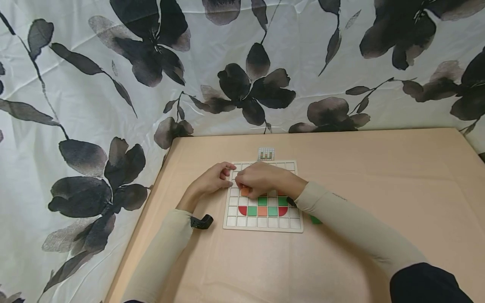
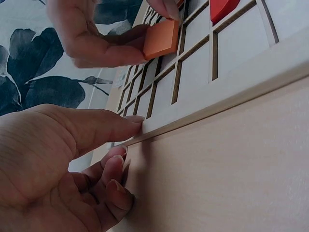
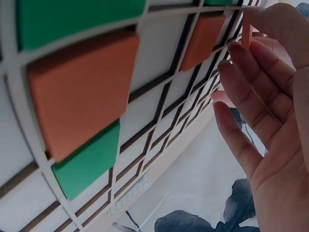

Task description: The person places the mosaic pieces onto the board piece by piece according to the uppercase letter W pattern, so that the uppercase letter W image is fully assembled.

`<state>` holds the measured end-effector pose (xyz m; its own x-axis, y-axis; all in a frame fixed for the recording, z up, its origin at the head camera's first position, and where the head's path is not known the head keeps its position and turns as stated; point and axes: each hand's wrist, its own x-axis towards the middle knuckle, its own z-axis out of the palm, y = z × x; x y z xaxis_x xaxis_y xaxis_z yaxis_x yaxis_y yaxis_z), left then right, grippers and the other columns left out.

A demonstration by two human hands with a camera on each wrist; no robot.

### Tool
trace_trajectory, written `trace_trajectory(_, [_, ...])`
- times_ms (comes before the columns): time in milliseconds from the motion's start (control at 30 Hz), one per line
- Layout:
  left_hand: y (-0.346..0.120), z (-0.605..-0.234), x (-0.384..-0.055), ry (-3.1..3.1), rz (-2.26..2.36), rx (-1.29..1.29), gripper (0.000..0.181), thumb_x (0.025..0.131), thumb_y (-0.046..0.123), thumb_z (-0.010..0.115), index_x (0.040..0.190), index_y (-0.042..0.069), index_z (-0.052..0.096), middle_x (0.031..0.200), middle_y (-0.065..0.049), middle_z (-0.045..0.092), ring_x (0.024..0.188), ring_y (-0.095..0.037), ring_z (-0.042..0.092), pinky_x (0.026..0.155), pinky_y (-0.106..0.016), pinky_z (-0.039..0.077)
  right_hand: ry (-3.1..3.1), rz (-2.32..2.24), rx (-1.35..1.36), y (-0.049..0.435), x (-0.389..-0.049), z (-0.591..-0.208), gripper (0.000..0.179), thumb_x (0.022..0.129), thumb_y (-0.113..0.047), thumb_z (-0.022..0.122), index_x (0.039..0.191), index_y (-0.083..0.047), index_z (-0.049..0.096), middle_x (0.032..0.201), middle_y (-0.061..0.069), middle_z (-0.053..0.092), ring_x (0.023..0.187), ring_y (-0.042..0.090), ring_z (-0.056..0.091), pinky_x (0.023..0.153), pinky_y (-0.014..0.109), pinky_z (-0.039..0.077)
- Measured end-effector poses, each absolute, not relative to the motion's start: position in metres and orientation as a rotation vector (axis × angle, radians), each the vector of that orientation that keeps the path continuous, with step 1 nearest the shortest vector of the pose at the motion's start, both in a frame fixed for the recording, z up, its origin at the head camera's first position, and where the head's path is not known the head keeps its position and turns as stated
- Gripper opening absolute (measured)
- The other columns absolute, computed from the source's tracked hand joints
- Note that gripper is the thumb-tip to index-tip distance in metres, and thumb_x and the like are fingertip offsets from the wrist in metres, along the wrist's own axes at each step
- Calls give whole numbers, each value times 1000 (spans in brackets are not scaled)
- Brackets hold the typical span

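A white grid board [image 1: 263, 229] lies on the table with red, green and orange tiles in some of its cells. My right hand [image 1: 261, 176] pinches an orange square tile [image 2: 161, 39] between thumb and fingers, over the board's left part. The tile appears edge-on in the right wrist view. At the board's left edge, my left hand [image 2: 63, 159] has its thumb on the rim and its other fingers curled beside and below it. Rounded red tiles [image 1: 242, 210] and green tiles [image 1: 262, 201] form rows; the right hand and forearm hide part of the upper rows.
Just behind the board lies a small gridded card [image 1: 266, 154] with a coloured pattern. A green piece [image 1: 315, 220] is partly covered by the right sleeve. The wooden table [image 1: 379, 176] meets a floral cloth [image 1: 235, 92] at its back and left edges.
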<state>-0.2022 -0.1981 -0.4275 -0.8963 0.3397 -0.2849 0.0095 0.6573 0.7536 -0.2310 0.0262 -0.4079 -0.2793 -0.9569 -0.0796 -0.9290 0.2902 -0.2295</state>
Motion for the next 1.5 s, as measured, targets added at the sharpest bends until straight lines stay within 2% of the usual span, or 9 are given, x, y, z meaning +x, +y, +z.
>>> trace_trajectory(200, [-198,-428,-202,2474,1115,273,49,90,-1,73,135,2,55,104,-13,49,92,-23,48,81,-32,41,2361,-137,-1771,22,-230,-411,12,91,-32,70,99,-22,69,89,-9,52,70,8,51,62,25,43])
trace_trajectory(400, [-197,-426,-201,2480,1097,260,48,90,0,73,135,3,55,104,-12,49,93,-23,48,81,-32,41,2402,-88,-1754,23,-230,-410,14,93,-34,68,102,-23,69,90,-7,52,70,8,51,61,26,43])
trace_trajectory(700, [-195,-425,-202,2476,1106,257,49,90,-2,72,136,2,55,104,-13,49,92,-24,48,80,-32,42,2393,-204,-1669,36,-234,-406,17,93,-26,66,107,-18,71,96,-4,57,78,11,55,69,29,50])
trace_trajectory(833, [-194,-425,-202,2473,1107,250,49,91,-2,71,137,1,54,105,-14,50,92,-24,48,78,-31,43,2372,-256,-1605,49,-236,-404,19,93,-24,66,110,-18,72,103,-4,61,86,11,57,78,30,52])
trace_trajectory(1033, [-193,-426,-202,2469,1103,224,50,91,-1,71,138,3,54,106,-13,49,93,-23,48,78,-30,43,2342,-304,-1508,75,-233,-397,22,95,-29,69,114,-17,73,108,-4,64,94,12,59,88,33,53])
trace_trajectory(1333, [-193,-426,-201,2479,1098,221,50,90,-1,72,137,3,55,105,-12,49,94,-23,47,78,-30,43,2362,-335,-1445,122,-221,-385,22,93,-28,73,112,-15,72,106,-1,66,93,14,58,88,36,52])
trace_trajectory(1500, [-193,-425,-200,2483,1095,212,49,90,-1,73,136,3,55,104,-11,48,94,-23,47,79,-31,42,2385,-371,-1392,148,-213,-381,16,92,-19,74,107,-17,74,102,-4,67,91,14,58,84,35,52])
